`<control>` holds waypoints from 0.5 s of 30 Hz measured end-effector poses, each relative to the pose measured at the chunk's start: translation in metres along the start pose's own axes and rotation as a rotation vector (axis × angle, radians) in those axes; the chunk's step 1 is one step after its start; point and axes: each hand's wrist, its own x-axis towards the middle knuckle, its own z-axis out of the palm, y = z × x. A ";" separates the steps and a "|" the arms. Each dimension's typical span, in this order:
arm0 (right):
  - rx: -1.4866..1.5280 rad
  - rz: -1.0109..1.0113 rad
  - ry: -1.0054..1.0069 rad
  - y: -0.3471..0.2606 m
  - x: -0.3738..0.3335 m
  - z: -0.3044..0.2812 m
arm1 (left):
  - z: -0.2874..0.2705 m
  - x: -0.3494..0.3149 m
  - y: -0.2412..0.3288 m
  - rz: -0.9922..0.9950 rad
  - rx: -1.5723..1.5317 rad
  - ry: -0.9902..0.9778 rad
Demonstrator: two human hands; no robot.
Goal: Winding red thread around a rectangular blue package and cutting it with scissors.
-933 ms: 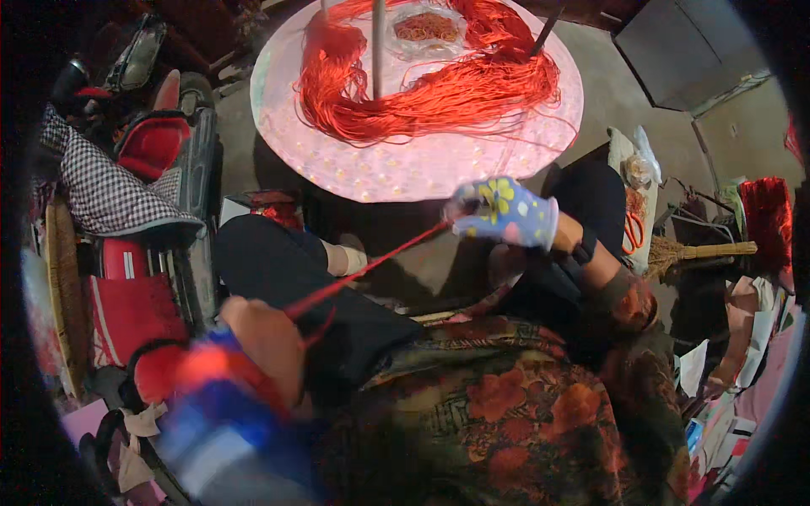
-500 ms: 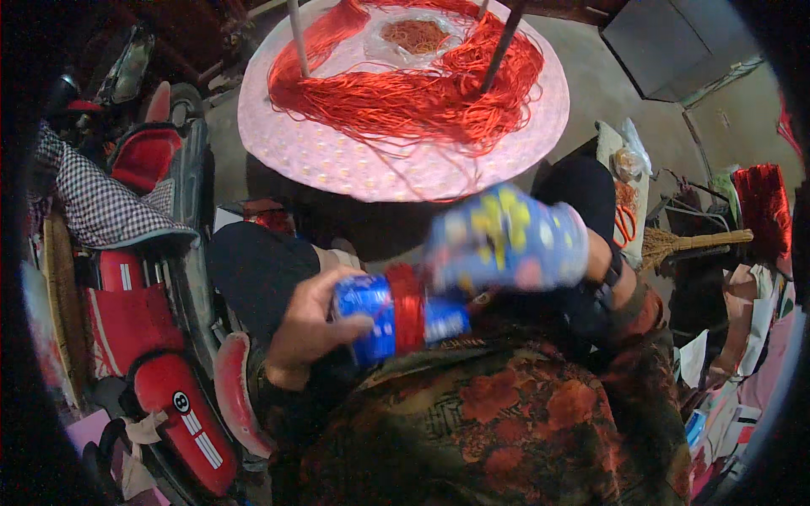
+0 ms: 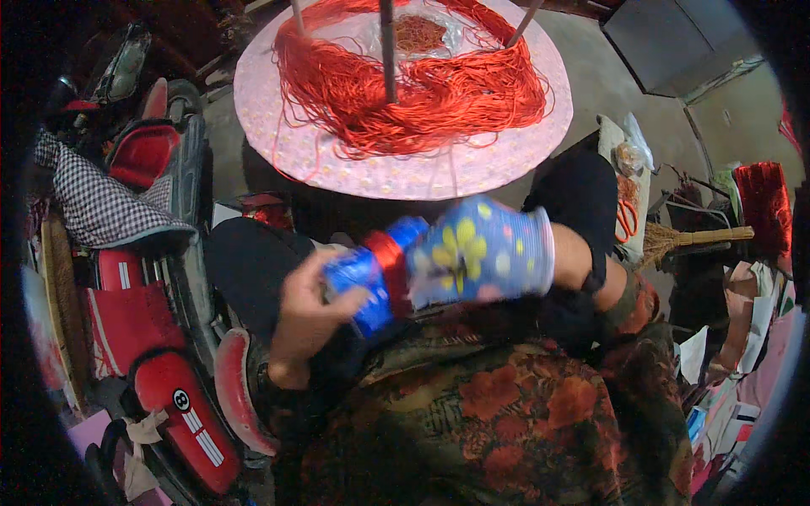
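Note:
My bare left hand [image 3: 310, 305] grips a shiny blue cylinder-like piece [image 3: 361, 295], fingers and thumb wrapped round its left end. Red cord [image 3: 388, 257] is wound in a band about its middle. My right hand [image 3: 472, 253], in a blue glove with yellow flowers and dots, is closed right beside that band. Motion smears the glove, and its fingertips are partly hidden. A faint strand runs from the round table down toward this glove. On the table's pink patterned top [image 3: 337, 173] lies a large loose skein of red cord [image 3: 439, 114], looped around upright posts [image 3: 388, 59].
Inside the skein is a clear plastic bag [image 3: 420, 35] of reddish-brown strands. A red scooter-like vehicle [image 3: 181, 413] and a checked cloth [image 3: 114, 198] fill the left side. At right are orange-handled scissors [image 3: 626, 221], a straw broom [image 3: 692, 240] and piled papers [image 3: 738, 329].
The posts and skein have turned around on the table. My right hand has swung down and slightly left around the blue piece, which now tilts upward at its right end.

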 end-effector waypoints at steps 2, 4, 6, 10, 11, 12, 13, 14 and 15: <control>0.227 0.262 -0.045 0.013 0.009 -0.011 | 0.001 -0.005 0.012 -0.067 -0.065 -0.267; 0.340 0.281 0.004 0.036 -0.001 -0.006 | -0.005 -0.009 0.017 0.107 -0.007 -0.458; 0.440 0.324 0.071 0.054 -0.022 0.008 | -0.016 -0.008 0.011 0.277 -0.125 -0.516; 0.739 0.475 0.022 0.045 -0.035 0.031 | -0.023 -0.014 -0.007 0.306 -0.750 0.014; 0.568 0.436 -0.022 0.034 -0.034 0.031 | -0.024 -0.015 -0.006 0.290 -0.857 0.201; 0.186 0.150 0.043 0.041 -0.043 0.048 | -0.022 -0.011 -0.005 0.277 -0.899 0.339; 0.091 0.151 -0.038 0.021 -0.037 0.041 | -0.019 -0.006 -0.005 0.253 -0.881 0.465; -0.003 0.152 -0.118 -0.002 -0.029 0.028 | -0.017 -0.001 -0.005 0.186 -0.547 0.374; -0.129 0.200 -0.232 -0.014 -0.021 0.019 | -0.014 0.000 0.001 0.118 -0.200 0.288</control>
